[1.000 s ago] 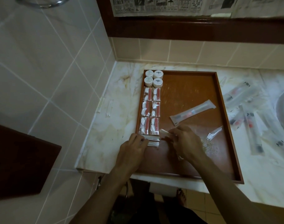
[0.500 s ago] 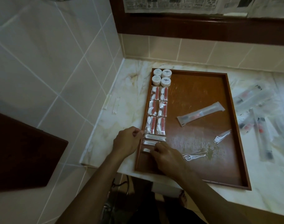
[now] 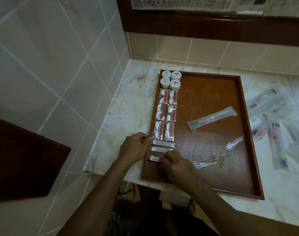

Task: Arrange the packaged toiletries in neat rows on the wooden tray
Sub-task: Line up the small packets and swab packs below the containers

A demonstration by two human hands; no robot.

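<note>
The wooden tray [image 3: 205,92] lies on the marble counter. Along its left side stand round white jars [image 3: 171,79], then two columns of red-and-white packets [image 3: 165,114], then stacked rows of cotton swab packets [image 3: 162,143]. My left hand [image 3: 135,147] has curled fingers pinching the tray's left rim beside the top swab packet. My right hand [image 3: 176,162] holds the nearest swab packet [image 3: 154,158] with bent fingers, covering its right end. A toothbrush packet [image 3: 211,119] lies slanted mid-tray. Two small clear packets [image 3: 234,143] [image 3: 205,163] lie loose nearer me.
Several clear toothbrush packets [image 3: 273,133] lie scattered on the counter right of the tray. One swab packet [image 3: 122,109] lies on the counter by the tiled left wall. A dark wooden panel [image 3: 26,159] juts in at the left. A wood-framed mirror hangs behind.
My right hand moved left and nearer, setting a third swab packet below the other two. My left hand shifted from the swab packets to the tray's left rim.
</note>
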